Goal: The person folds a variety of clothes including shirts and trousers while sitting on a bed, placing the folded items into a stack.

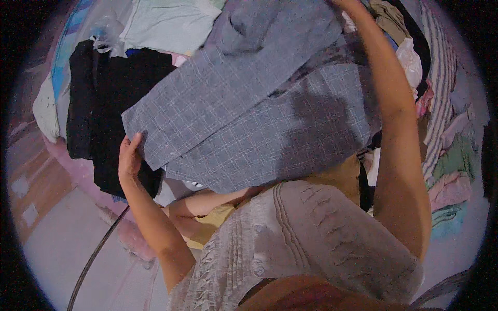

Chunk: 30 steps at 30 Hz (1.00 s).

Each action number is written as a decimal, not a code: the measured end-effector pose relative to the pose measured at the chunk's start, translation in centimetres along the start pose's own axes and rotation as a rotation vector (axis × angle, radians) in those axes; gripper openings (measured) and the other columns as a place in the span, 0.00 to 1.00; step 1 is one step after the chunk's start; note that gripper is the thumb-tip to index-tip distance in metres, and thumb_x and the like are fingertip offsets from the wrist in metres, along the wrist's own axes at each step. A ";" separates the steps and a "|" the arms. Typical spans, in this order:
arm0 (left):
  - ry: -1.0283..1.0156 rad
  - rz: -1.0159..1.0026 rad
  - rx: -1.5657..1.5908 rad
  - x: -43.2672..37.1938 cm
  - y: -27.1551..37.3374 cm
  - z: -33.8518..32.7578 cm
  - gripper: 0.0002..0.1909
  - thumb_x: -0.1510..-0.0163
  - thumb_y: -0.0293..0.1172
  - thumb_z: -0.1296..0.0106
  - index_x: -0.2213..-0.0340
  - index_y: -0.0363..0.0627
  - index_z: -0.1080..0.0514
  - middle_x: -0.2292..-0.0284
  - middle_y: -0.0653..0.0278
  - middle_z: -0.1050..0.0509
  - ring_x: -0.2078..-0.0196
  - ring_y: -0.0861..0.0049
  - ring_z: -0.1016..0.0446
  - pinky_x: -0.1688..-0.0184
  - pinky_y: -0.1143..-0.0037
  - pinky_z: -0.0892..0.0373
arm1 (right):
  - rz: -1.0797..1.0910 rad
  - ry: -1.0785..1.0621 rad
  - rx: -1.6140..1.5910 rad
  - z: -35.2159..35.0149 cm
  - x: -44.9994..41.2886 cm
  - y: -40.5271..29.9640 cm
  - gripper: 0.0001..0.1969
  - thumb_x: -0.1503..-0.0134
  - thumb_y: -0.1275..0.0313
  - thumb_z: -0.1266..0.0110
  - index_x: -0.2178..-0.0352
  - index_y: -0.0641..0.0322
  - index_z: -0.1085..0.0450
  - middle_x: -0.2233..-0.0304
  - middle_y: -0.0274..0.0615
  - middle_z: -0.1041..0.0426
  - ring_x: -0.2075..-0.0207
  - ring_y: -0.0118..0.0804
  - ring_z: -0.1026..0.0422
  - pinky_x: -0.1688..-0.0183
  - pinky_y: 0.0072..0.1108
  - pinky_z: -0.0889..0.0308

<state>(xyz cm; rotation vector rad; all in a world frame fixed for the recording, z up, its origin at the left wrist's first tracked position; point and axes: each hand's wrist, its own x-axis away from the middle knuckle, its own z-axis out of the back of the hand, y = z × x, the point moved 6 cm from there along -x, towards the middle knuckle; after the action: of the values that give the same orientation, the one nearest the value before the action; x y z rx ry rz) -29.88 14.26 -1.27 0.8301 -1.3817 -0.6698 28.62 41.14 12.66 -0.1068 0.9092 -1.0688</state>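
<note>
A grey-blue plaid garment [233, 116] lies spread out before me, with a long sleeve or leg running to the lower left. My left hand [131, 155] holds the cuff or hem end of that part, thumb on top and fingers beneath. My right arm reaches up along the right side; the right hand [344, 4] is largely cut off at the top edge, near the garment's upper part, and its grip does not show. Folded black clothing [113, 97] lies just left of the plaid cloth.
A pale mint cloth [167, 27] and a clear plastic bag [107, 35] lie at the upper left. Striped fabric [439, 85], a white plastic bag [409, 64] and pink and green clothes [451, 188] lie on the right. A dark cable [97, 252] crosses the lower left.
</note>
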 end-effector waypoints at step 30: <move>0.212 -0.964 -1.458 1.8 5.3 -17.7 0.25 0.56 0.33 0.38 0.54 0.49 0.29 0.51 0.57 0.30 0.47 0.57 0.34 0.46 0.61 0.38 | 0.050 -0.641 0.334 3.9 11.7 5.6 0.21 0.45 0.68 0.43 0.49 0.54 0.32 0.51 0.46 0.28 0.50 0.46 0.29 0.48 0.29 0.35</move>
<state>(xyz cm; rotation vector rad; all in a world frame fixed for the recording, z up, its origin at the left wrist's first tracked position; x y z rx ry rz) -12.45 17.71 4.11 0.2461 0.0351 -1.9021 37.23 33.43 5.58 -0.1360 0.1526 -1.0348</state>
